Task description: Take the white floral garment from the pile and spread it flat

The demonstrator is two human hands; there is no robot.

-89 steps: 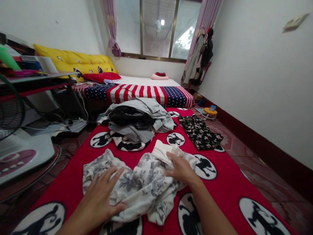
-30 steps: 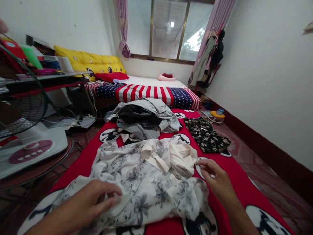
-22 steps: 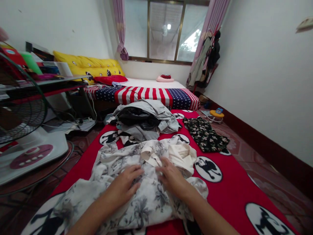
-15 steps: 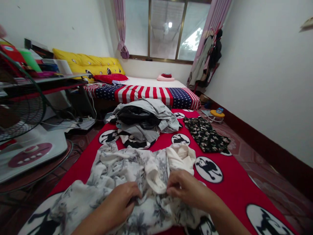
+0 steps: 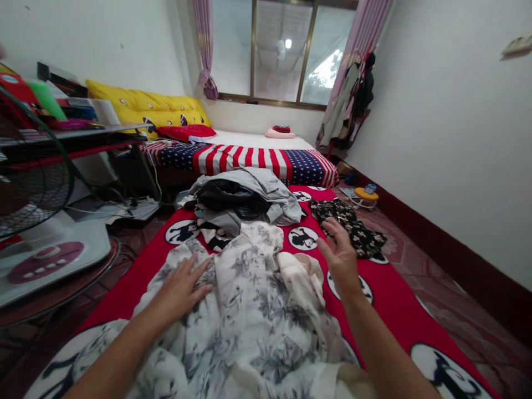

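Note:
A white garment with grey floral print (image 5: 253,299) lies spread and wrinkled over the red blanket in front of me. Its upper end reaches toward the clothes pile, and a cream part (image 5: 299,277) is bunched along its right side. My left hand (image 5: 185,285) rests on the garment's left side with its fingers spread. Raised above the blanket to the right of the garment, my right hand (image 5: 338,255) has its fingers apart and holds nothing. Just beyond it is a folded black floral garment (image 5: 363,235).
A heap of grey and black clothes (image 5: 249,191) sits at the far end of the red blanket (image 5: 394,316). On the left are a fan (image 5: 33,194) and a cluttered desk (image 5: 112,130). A bed (image 5: 245,158) stands by the window, and a small yellow stool (image 5: 366,194) is at right.
The garment's upper part has been laid out away from me, toward the pile. Both hands have let go of it and moved forward and apart, the right one lifting off.

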